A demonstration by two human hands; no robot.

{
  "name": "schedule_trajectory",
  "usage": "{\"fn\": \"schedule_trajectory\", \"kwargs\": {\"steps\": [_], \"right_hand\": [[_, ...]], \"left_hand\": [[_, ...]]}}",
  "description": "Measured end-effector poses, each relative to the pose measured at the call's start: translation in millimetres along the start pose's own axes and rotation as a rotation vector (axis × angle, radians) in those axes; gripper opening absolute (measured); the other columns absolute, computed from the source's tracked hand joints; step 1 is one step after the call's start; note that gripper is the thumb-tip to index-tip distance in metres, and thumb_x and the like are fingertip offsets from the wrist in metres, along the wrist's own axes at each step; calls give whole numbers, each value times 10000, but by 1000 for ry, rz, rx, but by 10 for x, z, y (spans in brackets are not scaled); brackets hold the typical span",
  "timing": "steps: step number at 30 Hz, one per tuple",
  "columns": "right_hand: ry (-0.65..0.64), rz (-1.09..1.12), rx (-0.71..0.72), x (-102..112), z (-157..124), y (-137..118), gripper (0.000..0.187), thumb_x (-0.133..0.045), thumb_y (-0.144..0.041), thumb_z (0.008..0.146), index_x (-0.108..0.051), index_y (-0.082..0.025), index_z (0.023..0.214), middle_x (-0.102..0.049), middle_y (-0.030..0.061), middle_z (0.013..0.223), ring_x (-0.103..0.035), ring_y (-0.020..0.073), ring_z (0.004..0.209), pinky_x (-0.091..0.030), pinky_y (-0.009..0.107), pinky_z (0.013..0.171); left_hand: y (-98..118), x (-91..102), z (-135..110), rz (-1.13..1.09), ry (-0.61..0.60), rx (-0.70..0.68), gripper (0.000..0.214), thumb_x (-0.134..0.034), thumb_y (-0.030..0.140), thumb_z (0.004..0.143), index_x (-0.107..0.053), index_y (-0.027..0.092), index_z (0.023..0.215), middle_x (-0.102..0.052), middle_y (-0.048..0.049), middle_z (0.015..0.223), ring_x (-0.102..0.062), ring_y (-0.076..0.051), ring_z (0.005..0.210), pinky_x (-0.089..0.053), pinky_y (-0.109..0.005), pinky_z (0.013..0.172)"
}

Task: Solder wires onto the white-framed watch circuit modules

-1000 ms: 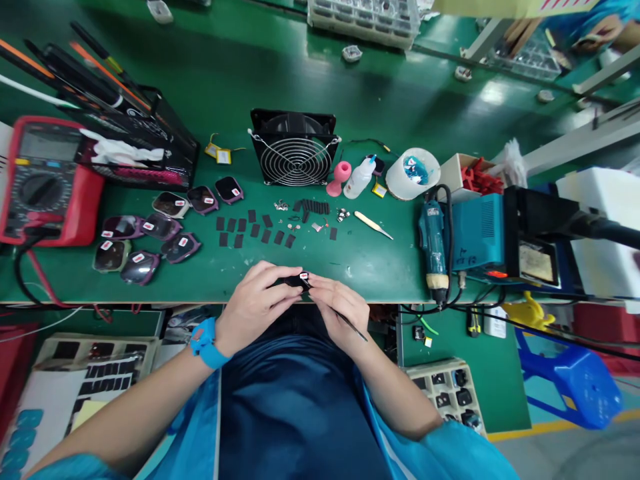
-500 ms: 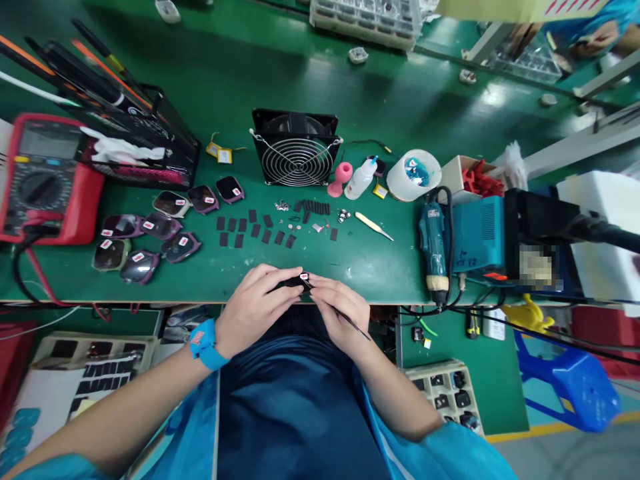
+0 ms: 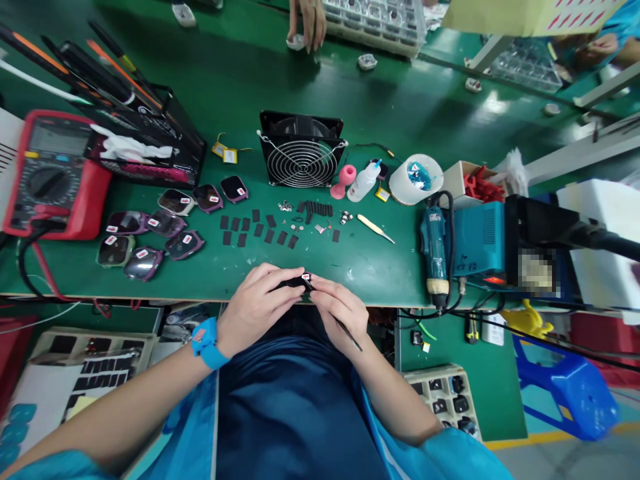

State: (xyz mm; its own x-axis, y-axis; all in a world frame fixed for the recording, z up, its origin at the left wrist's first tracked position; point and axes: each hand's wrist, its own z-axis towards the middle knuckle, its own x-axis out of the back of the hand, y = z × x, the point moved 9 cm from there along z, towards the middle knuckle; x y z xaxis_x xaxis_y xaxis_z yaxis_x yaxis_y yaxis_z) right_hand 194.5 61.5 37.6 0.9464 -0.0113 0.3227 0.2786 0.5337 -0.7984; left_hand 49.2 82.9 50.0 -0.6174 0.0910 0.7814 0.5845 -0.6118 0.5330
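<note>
My left hand [image 3: 255, 308] grips one small black watch case [image 3: 295, 283] at the table's [image 3: 380, 267] six-o'clock edge; my right hand [image 3: 337, 308] pinches one pair of tweezers [image 3: 345, 328] against it. Eight watch screens [image 3: 165, 227] lie at ten o'clock. Since a second ago, a co-worker's hand [image 3: 306, 23] has appeared at twelve o'clock.

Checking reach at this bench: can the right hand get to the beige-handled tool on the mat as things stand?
Probably yes. The beige-handled tool lies in the open on the green mat, nothing in between, but the right hand holds black tweezers.

The small dark part [image 3: 295, 283] is mostly hidden under the left hand [image 3: 255, 308]. The solder station's [image 3: 500, 243] front panel is blurred. Beyond the fan [image 3: 301, 150], a co-worker's hand [image 3: 307, 21] is cut off by the top edge.
</note>
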Motion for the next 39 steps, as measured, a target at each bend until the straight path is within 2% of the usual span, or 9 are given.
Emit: {"fn": "schedule_trajectory", "kwargs": {"steps": [5, 10, 14, 19, 26, 34, 39], "right_hand": [[-2, 40, -30, 10, 33, 6, 387, -658, 3, 939, -722, -227, 1244, -786, 107, 1198, -756, 244, 1171, -670, 401, 980], [62, 74, -13, 28, 62, -28, 416, -665, 40, 918, -729, -223, 1234, -797, 112, 1178, -762, 246, 1159, -676, 390, 955], [50, 70, -49, 35, 82, -20, 371, -666, 19, 929, -730, -219, 1207, -803, 111, 1146, -772, 237, 1130, -678, 388, 950], [10, 50, -77, 15, 99, -8, 315, -657, -29, 956, -727, -219, 1198, -796, 114, 1174, -765, 237, 1150, -675, 398, 966], [83, 51, -45, 23, 75, -19, 331, -644, -16, 956, -744, -225, 1194, -813, 93, 1144, -781, 245, 1116, -680, 395, 940], [76, 79, -175, 47, 67, 48, 313, -660, -67, 953, -748, -264, 1180, -809, 74, 1153, -789, 240, 1085, -673, 405, 957], [63, 39, -120, 12, 88, 5, 302, -641, -63, 964, -757, -250, 1170, -817, 78, 1135, -791, 248, 1084, -678, 405, 946]], "left_hand": [[-3, -3, -6, -1, -3, 15, 118, -662, 162, 982, -729, 199, 1072, -741, -77, 1263, -632, -186, 1001, -582, -358, 892], [29, -3, 1, 14, 2, -19, 166, -660, 153, 983, -710, 199, 1133, -730, -84, 1267, -634, -196, 1028, -584, -364, 894], [21, -20, -10, 41, -14, -19, 195, -648, 156, 993, -708, 205, 1171, -724, -82, 1278, -631, -194, 1044, -582, -358, 904], [29, -40, -44, 179, -54, -31, 220, -598, 185, 1023, -734, 233, 1188, -720, -65, 1307, -613, -230, 1146, -546, -380, 925], [41, -51, -57, 257, -62, -41, 243, -599, 209, 1019, -743, 267, 1206, -717, -48, 1299, -598, -265, 1215, -501, -391, 961], [33, -52, -81, 253, -70, -37, 270, -592, 207, 1022, -737, 277, 1238, -717, -64, 1297, -597, -284, 1246, -517, -422, 959], [61, -44, -71, 278, -75, -47, 252, -586, 195, 1019, -748, 258, 1202, -715, -68, 1304, -592, -295, 1251, -509, -428, 948]]}}
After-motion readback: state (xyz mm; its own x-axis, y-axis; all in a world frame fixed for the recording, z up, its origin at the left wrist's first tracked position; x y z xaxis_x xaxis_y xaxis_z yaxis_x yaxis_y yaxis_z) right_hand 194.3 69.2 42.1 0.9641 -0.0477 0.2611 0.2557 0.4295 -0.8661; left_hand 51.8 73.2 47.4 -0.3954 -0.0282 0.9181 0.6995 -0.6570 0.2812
